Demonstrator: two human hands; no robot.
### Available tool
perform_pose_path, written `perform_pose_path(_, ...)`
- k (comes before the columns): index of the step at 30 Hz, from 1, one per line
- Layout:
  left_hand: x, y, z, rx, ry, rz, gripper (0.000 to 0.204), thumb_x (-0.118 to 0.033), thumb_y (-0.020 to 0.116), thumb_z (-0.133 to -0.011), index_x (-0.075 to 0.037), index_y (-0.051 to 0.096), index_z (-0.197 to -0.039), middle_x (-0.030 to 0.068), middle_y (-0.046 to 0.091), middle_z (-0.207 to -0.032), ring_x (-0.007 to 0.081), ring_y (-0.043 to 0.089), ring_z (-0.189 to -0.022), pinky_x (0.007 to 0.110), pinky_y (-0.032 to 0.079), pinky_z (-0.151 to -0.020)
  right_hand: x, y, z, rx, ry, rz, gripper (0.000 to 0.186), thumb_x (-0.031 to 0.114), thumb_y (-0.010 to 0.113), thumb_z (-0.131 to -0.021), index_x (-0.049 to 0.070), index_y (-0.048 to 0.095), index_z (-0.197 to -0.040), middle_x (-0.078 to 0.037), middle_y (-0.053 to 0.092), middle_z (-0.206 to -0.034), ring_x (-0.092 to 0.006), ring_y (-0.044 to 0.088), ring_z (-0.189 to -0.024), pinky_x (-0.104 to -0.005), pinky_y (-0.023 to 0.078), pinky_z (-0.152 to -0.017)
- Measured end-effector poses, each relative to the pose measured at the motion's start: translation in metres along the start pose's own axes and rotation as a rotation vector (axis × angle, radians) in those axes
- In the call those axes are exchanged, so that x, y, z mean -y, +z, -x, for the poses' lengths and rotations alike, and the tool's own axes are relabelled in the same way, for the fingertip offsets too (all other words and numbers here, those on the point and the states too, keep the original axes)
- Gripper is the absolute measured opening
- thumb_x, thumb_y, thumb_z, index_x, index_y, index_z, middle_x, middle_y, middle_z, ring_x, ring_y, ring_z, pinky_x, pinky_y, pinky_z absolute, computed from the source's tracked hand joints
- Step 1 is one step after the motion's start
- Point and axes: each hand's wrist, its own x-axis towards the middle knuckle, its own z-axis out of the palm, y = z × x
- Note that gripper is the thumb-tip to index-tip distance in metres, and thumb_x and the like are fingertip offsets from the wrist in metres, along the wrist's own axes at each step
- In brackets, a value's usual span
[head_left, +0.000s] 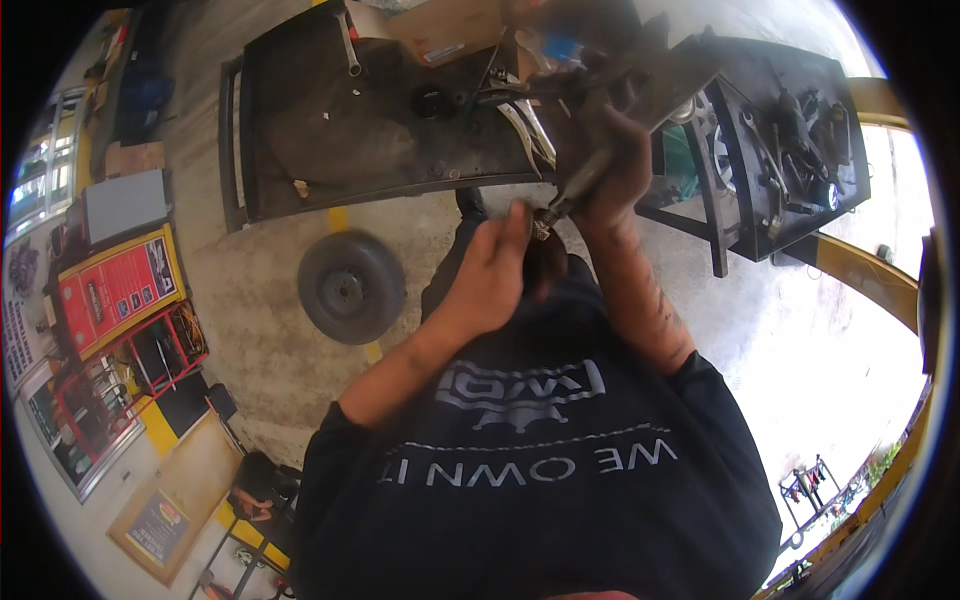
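Observation:
A long, dark metal shaft (588, 178) slants across in front of me, its upper part blurred over the workbench. My right hand (615, 165) is wrapped round it partway down. At the lower end sits a shiny, ridged metal tip (542, 228). Against that tip is my left hand (488, 275), with its fingers close together and curled toward the metal. A dark, blurred shape beneath the tip cannot be made out. Just past the shaft, silver locking pliers (522, 130) lie on the black workbench (330, 130).
The bench also carries a combination wrench (350, 48), a black ring-shaped part (432, 101) and a cardboard box (448, 30). At right, a dark tray (742, 95) holds several wrenches and tools. A wheel with its tyre (318, 285) lies on the floor. Another person (262, 485) is at lower left.

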Motion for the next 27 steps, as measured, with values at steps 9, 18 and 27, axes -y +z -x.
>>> perform_pose_path(9, 0.043, 0.008, -0.009, 0.381, 0.019, 0.600, 0.045, -0.043, 0.055, -0.098, -0.002, 0.060, -0.079, 0.0089, 0.053, -0.057, 0.0237, 0.054, -0.049, 0.033, 0.042, -0.052, 0.000, -0.021, 0.006, -0.032, -0.020, 0.349, 0.016, 0.006, 0.053, -0.095, 0.002, 0.058, -0.110, -0.017, 0.055, -0.124, -0.0273, 0.059, -0.111, -0.0374, 0.048, -0.096)
perform_pose_path(18, 0.080, 0.038, -0.020, -0.018, 0.274, 0.110, 0.051, -0.047, 0.036, -0.104, -0.005, 0.058, -0.085, 0.0051, 0.053, -0.055, 0.0176, 0.053, -0.051, 0.030, 0.041, -0.049, 0.017, -0.032, 0.010, 0.057, 0.322, 0.730, 0.020, 0.010, 0.057, -0.090, 0.001, 0.062, -0.106, -0.017, 0.052, -0.112, -0.0255, 0.054, -0.099, -0.0332, 0.045, -0.089)
perform_pose_path(27, 0.112, 0.041, -0.048, -0.235, 0.111, -0.067, 0.050, -0.050, 0.031, -0.105, -0.007, 0.054, -0.093, -0.0008, 0.043, -0.057, 0.0124, 0.038, -0.048, 0.031, 0.040, -0.066, -0.013, -0.056, -0.005, 0.065, 0.595, 1.338, 0.053, 0.035, 0.061, -0.086, -0.009, 0.051, -0.115, -0.032, 0.053, -0.119, -0.0417, 0.052, -0.114, -0.0433, 0.043, -0.095)
